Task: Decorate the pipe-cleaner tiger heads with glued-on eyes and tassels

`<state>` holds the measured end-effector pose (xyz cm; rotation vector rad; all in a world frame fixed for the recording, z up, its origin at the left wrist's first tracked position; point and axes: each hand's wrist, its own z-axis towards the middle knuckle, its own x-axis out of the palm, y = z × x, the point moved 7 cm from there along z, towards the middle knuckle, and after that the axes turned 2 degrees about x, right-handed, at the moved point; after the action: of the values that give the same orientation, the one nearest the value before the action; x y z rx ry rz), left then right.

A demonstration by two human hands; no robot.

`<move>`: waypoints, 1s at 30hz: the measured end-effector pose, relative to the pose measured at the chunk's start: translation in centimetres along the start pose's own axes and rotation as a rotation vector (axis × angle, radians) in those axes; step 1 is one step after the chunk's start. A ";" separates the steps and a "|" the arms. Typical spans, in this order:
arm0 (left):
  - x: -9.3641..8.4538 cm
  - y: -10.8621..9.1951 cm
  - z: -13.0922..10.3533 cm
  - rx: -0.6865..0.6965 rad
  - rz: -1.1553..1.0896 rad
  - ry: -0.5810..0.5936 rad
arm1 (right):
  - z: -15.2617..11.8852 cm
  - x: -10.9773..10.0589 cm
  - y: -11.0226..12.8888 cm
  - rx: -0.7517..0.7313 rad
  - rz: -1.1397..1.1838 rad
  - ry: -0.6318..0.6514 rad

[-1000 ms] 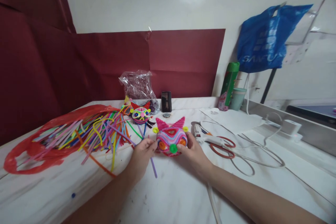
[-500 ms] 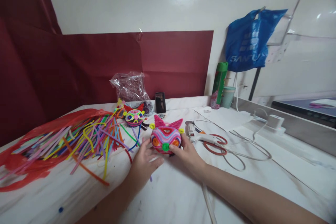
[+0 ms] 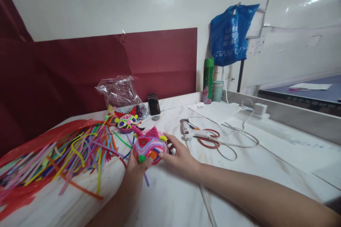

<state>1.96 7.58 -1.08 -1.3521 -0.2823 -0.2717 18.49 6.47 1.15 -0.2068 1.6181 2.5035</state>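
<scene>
While two hands flank it, the pink-eared figure (image 3: 149, 144) is gripped above the worktop (image 3: 170, 198).
Left hand (image 3: 136, 169) fingers clamp its left side, thumb low on the front; right hand (image 3: 182, 158) fingers and thumb, parted by its edge, pinch its right. Beyond the figure, leftward, sits a red-eared one (image 3: 127, 123); farther left, pipe cleaners (image 3: 77, 149); right, a glue gun (image 3: 197, 133).

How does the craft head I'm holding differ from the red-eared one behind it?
The held head has pink ears and a green nose; the rear head has red ears and a pink nose. Left hand and right hand grip the held head; the rear head sits untouched. Both have pointed ears.
</scene>
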 end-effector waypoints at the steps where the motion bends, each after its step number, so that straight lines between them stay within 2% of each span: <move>1: 0.0 -0.2 -0.1 -0.001 0.000 -0.015 | 0.0 0.1 0.0 -0.007 0.000 0.011; 5: 0.2 -1.3 -0.6 -0.032 0.009 -0.043 | -0.1 0.4 0.3 -0.023 0.032 0.049; 9: 0.6 -2.7 -1.1 0.007 0.030 -0.052 | -0.1 0.7 0.7 -0.031 0.089 0.092; 13: 1.4 -3.5 -1.5 0.060 0.004 0.076 | 0.1 0.2 1.5 -0.054 0.230 0.100; 16: 1.2 -4.1 -1.1 0.077 -0.059 0.103 | 0.4 -0.3 2.5 -0.073 0.383 0.149; 18: 1.1 -4.1 -0.8 0.058 -0.061 0.130 | 0.7 -0.6 3.1 -0.069 0.445 0.171; 24: 2.2 -3.0 -0.8 0.034 -0.168 0.371 | 0.6 -0.1 2.9 -0.056 0.488 0.200; 26: 2.1 -2.6 -0.8 0.026 -0.219 0.384 | 0.7 0.4 2.2 -0.043 0.496 0.220; 30: 1.6 -2.5 -0.4 0.024 -0.255 0.336 | 1.0 0.7 1.0 0.017 0.526 0.211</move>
<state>2.56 6.62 1.72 -1.2235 -0.1740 -0.6981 17.53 7.03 2.31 -0.0449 1.9922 2.9275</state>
